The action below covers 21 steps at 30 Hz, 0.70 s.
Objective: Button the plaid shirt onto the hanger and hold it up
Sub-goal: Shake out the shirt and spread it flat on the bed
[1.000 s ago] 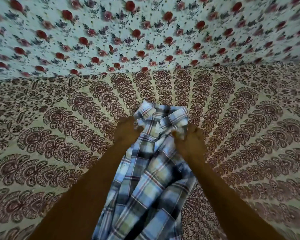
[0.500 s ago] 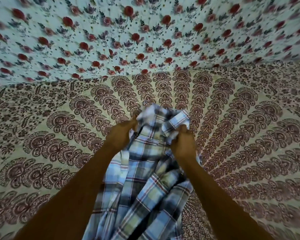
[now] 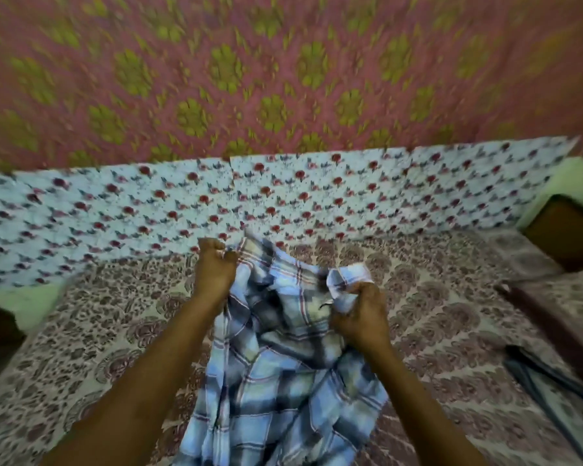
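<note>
Bedspread [image 3: 435,317] beneath hand-held plaid shirt [image 3: 283,364]

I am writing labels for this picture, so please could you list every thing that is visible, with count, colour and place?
plaid shirt: one, blue, white and dark check, held up at centre over the bed.
patterned bedsheet: one, cream with maroon print, covers the bed.
rose-print cloth: one, white with red roses, behind the bed.
curtain: one, pink with green motifs, top, blurred.
dark hanger-like object: one, dark, on the bed at far right; not clear.
left hand: one, grips the shirt's upper left edge.
right hand: one, grips the shirt's upper right part.
</note>
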Available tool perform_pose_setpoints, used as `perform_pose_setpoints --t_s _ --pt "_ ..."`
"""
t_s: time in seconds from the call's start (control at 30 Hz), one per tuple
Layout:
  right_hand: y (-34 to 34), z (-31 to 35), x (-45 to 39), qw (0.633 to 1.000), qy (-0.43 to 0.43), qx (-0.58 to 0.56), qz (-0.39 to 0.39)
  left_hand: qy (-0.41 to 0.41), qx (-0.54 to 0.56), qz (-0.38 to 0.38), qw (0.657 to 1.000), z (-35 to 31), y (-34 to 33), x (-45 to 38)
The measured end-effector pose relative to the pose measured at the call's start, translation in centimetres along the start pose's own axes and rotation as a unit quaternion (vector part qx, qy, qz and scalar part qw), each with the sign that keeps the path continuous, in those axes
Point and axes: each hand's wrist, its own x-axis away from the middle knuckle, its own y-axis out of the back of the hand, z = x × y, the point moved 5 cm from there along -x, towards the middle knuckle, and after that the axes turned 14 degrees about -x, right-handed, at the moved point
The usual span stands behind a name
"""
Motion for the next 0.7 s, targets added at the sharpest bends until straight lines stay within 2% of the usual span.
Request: perform_pose_setpoints --t_s 0.1,0.17,0.27,0.3,0.33,0.4,0.47,0.7 --pt "4.4 5.4 3.2 0.989 0.091 0.113 0.017 -0.098 -0.033 -0.001 0.995 -5.2 4.8 4.0" --pt "8.5 9.5 5.4 0.987 0.115 0.109 0.002 -0.181 -0.016 0.044 0.982 -9.1 7.7 7.6" --pt "14.4 14.1 7.9 0.99 0.115 0.076 -0.041 -0.239 0.002 0.124 0.963 -13.4 11.5 12.4" --pt "16.3 15.8 9.4 0.986 0.132 0.082 -0.06 -0.266 -0.022 0.128 0.955 -14.8 13.0 14.5" --pt "17.8 17.1 10.6 0.983 0.143 0.083 -0.085 -0.29 -0.082 0.115 0.947 -16.1 14.3 16.3" --pt "21.3 19.6 13.4 0.971 0.169 0.048 -0.16 -0.314 -0.22 0.032 0.923 -18.6 17.2 20.0" --pt "24.3 21.9 16.0 0.951 0.207 0.012 -0.229 -0.285 -0.309 -0.051 0.906 -20.3 20.0 22.8" --pt "31.0 28.2 25.0 0.902 0.328 -0.054 -0.276 -0.297 -0.291 -0.213 0.884 -25.6 26.6 33.9"
